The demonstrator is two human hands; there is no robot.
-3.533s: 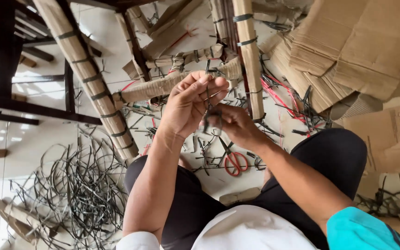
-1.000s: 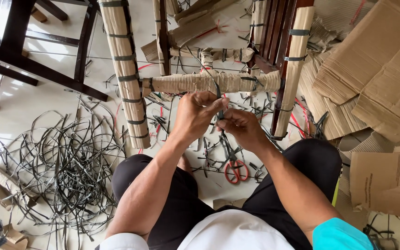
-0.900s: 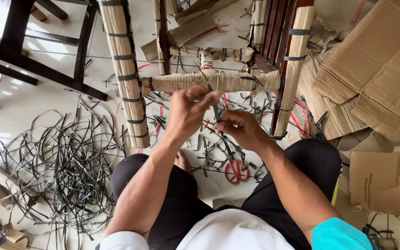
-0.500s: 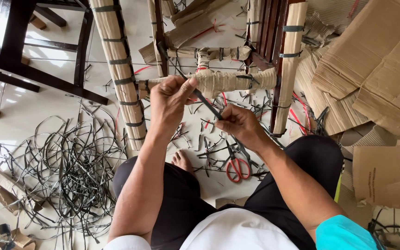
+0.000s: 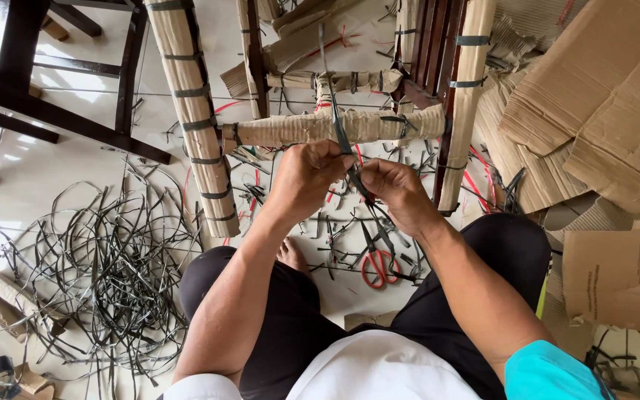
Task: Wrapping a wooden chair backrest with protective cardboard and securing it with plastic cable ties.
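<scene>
My left hand (image 5: 307,174) and my right hand (image 5: 394,191) meet in front of me, both pinching a thin dark plastic strap (image 5: 340,132). The strap rises between the fingers and slants up over a cardboard-wrapped chair rail (image 5: 335,127). That rail belongs to a dark wooden chair (image 5: 427,52) lying on the tiled floor, its legs wrapped in cardboard and banded with straps. Red-handled scissors (image 5: 377,263) lie on the floor just below my right hand, between my knees.
A big tangle of loose dark straps (image 5: 105,267) covers the floor at the left. Short strap offcuts (image 5: 320,222) litter the tiles under my hands. Flattened cardboard sheets (image 5: 594,96) pile up at the right. Another dark chair frame (image 5: 16,81) stands at the upper left.
My hands had spread apart, stretching the strap diagonally; now they are close together again and the strap points upward over the wrapped rail.
</scene>
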